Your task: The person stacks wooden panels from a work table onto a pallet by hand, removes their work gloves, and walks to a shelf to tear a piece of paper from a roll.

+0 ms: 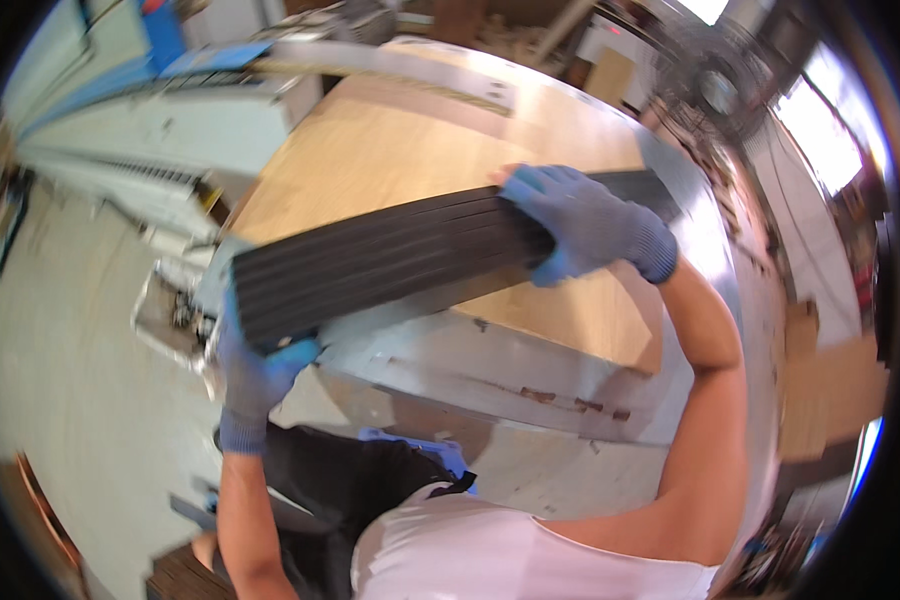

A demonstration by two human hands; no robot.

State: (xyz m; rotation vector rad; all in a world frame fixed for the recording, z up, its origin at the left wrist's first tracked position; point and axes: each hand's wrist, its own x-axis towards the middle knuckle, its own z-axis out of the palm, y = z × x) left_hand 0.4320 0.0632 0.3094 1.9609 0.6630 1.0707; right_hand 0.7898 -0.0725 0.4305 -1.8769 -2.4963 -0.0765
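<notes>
A long stack of black strips (380, 255), lying side by side, is held slantwise over the worktable. My left hand (253, 378), in a grey-blue glove, grips its near left end with the thumb along the lower edge. Across the stack's right part lies my right hand (588, 225), gloved alike, its fingers wrapped over the far edge. The strips' right end reaches out past my right wrist. Beneath them is a light wooden board (370, 150) on a grey metal tabletop (490, 375). Some blur softens the stack, and the fingers under it are hidden.
A long flat bar (410, 78) runs along the table's far side. At the back right stands a fan (718, 90). A foil-like tray (165, 315) holding small parts sits left of the table, near a white machine (190, 130). Cardboard (825, 390) leans at the right.
</notes>
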